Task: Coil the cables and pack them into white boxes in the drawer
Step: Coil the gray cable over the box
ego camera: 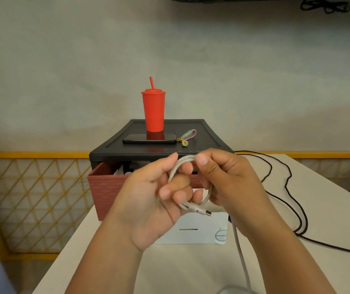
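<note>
The left thumb (171, 160) and the right thumb (204, 164) both press on the top of a coiled white cable (187, 159), just in front of the black cabinet (208, 134). The left hand (148, 196) has its fingers curled through the loops from below, gripping the coil, and the USB plug (207, 213) pokes out past those fingers towards the right. The right hand (231, 183) pinches the top of the coil between thumb and forefinger, and its other fingers curl round the right side of the loops. The loose tail of the same cable drops from under the right hand and runs down over the white table (169, 266) to the near edge of the view.

Below the hands, in front of the cabinet, a white box (201, 232) lies flat on the table. The cabinet's reddish drawer (106, 187) is pulled out towards the person; something pale shows inside, but too little to tell what. On top of the cabinet stand a red cup (154, 112) with a straw and, just in front of it, a dark phone (148, 139), with a small strap (187, 135) lying just to the phone's right. To the right of the cabinet a black cable (289, 183) lies in loose curves over the table. To the left of the cabinet and lower down is a yellow lattice railing (31, 198).
</note>
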Demonstrator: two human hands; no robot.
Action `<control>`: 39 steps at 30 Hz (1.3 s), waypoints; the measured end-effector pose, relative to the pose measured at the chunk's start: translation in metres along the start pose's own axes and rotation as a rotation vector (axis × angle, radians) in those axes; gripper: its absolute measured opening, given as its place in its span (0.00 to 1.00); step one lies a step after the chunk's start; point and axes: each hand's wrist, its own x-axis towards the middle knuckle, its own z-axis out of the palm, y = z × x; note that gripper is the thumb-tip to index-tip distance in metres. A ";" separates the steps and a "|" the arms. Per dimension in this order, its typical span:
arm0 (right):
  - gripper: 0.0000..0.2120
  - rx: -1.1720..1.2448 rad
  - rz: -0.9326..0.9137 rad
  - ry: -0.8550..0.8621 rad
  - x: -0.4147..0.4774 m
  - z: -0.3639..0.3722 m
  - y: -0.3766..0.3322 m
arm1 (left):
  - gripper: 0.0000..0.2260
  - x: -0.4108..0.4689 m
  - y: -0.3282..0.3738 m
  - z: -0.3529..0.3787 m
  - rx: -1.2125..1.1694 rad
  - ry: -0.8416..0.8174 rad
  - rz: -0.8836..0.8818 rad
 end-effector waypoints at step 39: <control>0.02 -0.585 -0.128 -0.071 -0.007 -0.038 -0.017 | 0.12 0.002 -0.006 -0.022 0.802 -0.139 0.328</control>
